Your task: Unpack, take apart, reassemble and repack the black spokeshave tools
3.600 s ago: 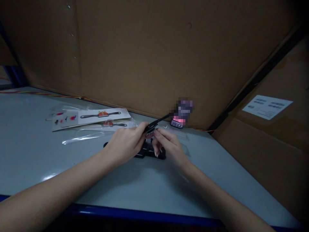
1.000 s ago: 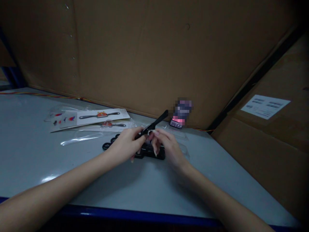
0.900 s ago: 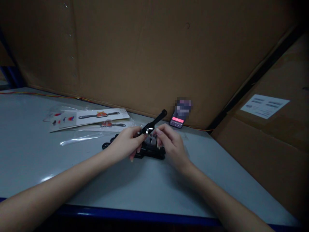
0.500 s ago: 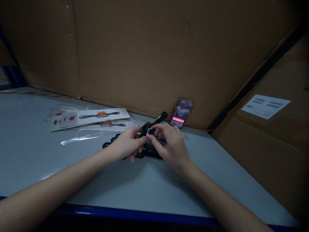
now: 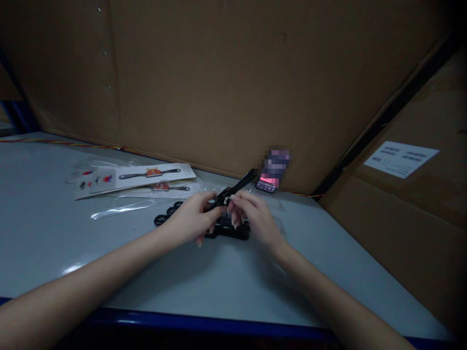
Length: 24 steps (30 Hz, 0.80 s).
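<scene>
My left hand is closed around the middle of a black spokeshave. One straight handle sticks out up and to the right, while the fingers hide most of the body. My right hand has its thumb and index finger pinched at a small shiny metal knob on the tool's body; its other fingers are curled. Directly below both hands lie several black spokeshaves side by side on the table, partly covered by the hands. Their rounded handle ends show left of my left hand.
Printed spokeshave cards and clear plastic packaging lie at the left on the grey table. A lit phone leans against the cardboard wall behind. A labelled carton stands at the right. Thin wires run along the back edge.
My right hand has turned, its fingers curling inward and down at the metal knob. The spokeshave's handle has tilted slightly lower and to the right. My left hand keeps its hold.
</scene>
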Each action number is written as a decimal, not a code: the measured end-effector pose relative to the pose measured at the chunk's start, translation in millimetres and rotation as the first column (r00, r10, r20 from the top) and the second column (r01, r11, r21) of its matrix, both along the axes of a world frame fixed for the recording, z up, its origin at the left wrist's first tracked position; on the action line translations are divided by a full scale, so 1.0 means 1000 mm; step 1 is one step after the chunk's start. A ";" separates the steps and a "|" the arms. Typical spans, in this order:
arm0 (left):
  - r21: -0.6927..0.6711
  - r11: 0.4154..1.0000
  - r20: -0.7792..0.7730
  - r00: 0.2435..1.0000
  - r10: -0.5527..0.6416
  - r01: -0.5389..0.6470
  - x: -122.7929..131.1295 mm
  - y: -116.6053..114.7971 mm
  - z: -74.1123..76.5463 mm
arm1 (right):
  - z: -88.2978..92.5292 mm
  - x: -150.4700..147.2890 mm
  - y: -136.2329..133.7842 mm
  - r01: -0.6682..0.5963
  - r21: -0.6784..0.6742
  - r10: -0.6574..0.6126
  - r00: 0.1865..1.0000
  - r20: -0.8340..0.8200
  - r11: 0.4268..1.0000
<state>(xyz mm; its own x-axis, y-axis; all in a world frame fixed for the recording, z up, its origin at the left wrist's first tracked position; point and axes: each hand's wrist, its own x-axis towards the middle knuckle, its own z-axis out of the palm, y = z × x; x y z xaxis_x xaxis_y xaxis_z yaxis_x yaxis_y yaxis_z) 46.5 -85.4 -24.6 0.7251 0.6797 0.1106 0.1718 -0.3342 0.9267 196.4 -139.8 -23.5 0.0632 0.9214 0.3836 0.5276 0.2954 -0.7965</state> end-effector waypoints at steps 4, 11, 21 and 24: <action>-0.035 0.999 0.007 1.000 0.013 -0.013 0.000 0.001 0.003 | -0.003 0.003 0.000 0.082 0.061 -0.086 0.994 0.067 0.995; -0.057 0.998 0.030 1.000 0.002 -0.001 -0.001 0.000 0.004 | 0.008 0.001 -0.011 0.045 0.550 -0.408 0.722 0.559 0.834; -0.034 0.999 0.036 0.999 -0.029 0.030 -0.001 0.001 -0.002 | 0.006 -0.003 -0.008 0.114 0.360 -0.288 0.829 0.480 0.926; -0.105 0.993 0.049 0.998 -0.046 0.051 -0.002 0.001 0.001 | 0.003 -0.001 -0.007 0.150 0.309 -0.259 0.900 0.350 0.939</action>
<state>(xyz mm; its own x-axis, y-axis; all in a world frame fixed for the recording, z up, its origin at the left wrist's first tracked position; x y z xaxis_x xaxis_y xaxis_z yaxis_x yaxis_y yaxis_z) 44.6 -84.1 -23.9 0.7534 0.6534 0.0742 0.1139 -0.2408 0.9639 195.7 -147.0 -20.9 0.0384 0.7621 0.6463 0.8450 0.3204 -0.4280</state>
